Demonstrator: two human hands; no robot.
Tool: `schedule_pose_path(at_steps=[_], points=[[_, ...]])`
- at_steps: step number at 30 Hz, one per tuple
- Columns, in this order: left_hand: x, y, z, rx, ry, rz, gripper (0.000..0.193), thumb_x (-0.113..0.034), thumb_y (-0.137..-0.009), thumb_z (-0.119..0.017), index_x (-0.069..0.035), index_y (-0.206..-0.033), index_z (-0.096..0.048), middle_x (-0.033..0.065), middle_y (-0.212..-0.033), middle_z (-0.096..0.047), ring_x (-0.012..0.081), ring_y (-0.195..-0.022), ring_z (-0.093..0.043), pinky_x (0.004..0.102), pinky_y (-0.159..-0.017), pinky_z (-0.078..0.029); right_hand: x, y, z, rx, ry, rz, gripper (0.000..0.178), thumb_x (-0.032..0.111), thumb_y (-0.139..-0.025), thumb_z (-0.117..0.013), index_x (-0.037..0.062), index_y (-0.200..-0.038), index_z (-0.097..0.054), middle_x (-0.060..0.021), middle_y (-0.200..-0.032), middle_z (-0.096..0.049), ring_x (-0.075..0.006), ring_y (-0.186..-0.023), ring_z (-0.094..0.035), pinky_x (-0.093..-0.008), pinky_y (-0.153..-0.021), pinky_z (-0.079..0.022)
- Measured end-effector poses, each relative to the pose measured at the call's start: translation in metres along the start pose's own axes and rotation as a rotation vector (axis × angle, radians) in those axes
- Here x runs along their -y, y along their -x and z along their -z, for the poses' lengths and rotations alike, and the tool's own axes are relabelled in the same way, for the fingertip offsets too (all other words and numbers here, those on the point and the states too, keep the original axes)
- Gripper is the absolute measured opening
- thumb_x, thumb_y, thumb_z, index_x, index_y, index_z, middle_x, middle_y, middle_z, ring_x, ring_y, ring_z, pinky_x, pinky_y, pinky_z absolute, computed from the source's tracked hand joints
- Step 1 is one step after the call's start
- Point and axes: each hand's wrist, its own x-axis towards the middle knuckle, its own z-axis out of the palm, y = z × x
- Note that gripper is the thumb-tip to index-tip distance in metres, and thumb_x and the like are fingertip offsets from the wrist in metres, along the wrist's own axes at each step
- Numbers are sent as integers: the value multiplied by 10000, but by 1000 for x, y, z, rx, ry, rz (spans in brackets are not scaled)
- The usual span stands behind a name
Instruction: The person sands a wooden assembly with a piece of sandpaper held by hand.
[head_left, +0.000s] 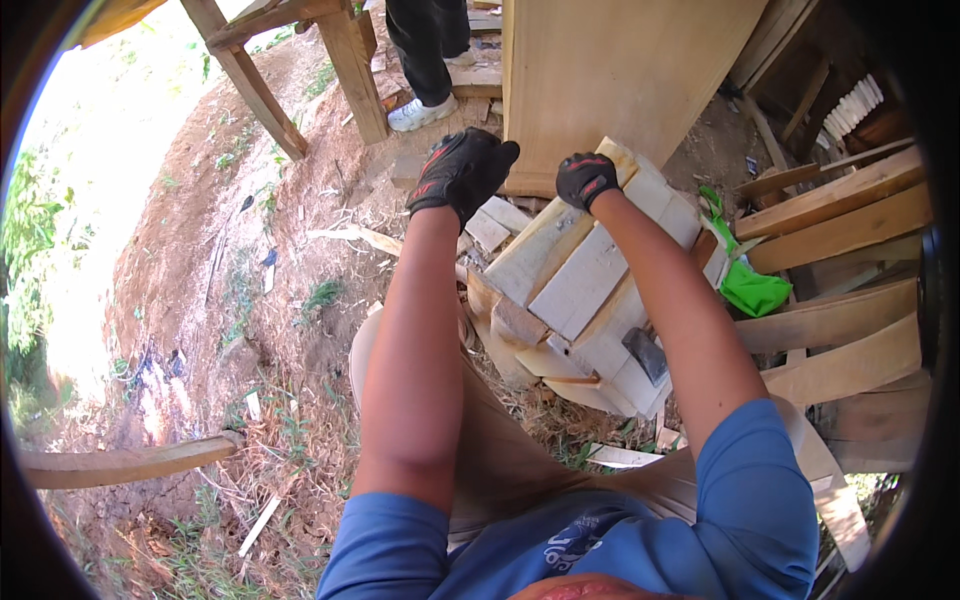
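Note:
Both my hands wear black gloves with red marks. My left hand (462,176) is closed, its thumb side toward the large flat wooden board (610,90) that stands in front of me. Any thing inside its fingers is hidden. My right hand (587,181) is curled into a fist at the far end of a low stack of pale wooden planks (590,285); what it grips, if anything, does not show. Between the hands, the board's lower edge meets the stack's far side. A dark grey flat block (646,356) lies on the stack's near right part.
A bright green bag (757,288) lies right of the stack, beside several long boards (840,215). Far left stands a wooden frame's leg (350,75). Another person's shoe (422,114) is behind my left hand. A curved plank (130,462) rests on the sloping dirt.

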Motion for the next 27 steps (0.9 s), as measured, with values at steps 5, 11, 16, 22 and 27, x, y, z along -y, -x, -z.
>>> schedule_pose_path(at_steps=[5, 11, 16, 22, 27], points=[[13, -2, -5, -42, 8, 67, 492, -483, -925, -604, -39, -984, -808, 239, -1027, -771, 402, -1033, -739, 496, -928, -550, 76, 28, 14, 73, -161, 207, 358, 261, -937, -508, 73, -958, -812, -214, -1039, -790, -382, -1000, -765, -515, -895, -576], [1, 9, -2, 7, -7, 19, 479, -471, -928, -598, -45, -985, -809, 227, -1043, -774, 408, -1036, -736, 489, -932, -550, 102, 66, 22, -108, -279, 423, 249, 246, -868, -606, 86, -840, -795, -208, -873, -775, -397, -822, -770, -518, -745, -593], [8, 10, 1, 14, -4, -2, 483, -474, -951, -596, -39, -1005, -799, 237, -1072, -767, 427, -1056, -724, 505, -948, -541, 0, 17, 7, -30, -126, -71, 317, 284, -935, -573, 114, -977, -837, -149, -987, -812, -354, -895, -791, -484, -826, -620], [17, 6, 0, -46, -4, 56, 486, -476, -957, -598, -39, -1028, -799, 263, -1079, -764, 438, -1072, -718, 523, -962, -534, 134, 91, 23, -204, -311, 270, 248, 260, -876, -600, 137, -802, -803, -176, -796, -768, -345, -741, -764, -509, -697, -587], [-5, 8, -4, 52, -30, -11, 469, -465, -941, -595, -60, -1043, -809, 254, -1069, -769, 432, -1058, -725, 512, -961, -538, 108, 86, 7, -434, -383, 311, 216, 224, -883, -601, 133, -726, -718, -154, -715, -732, -345, -633, -724, -504, -614, -565]])
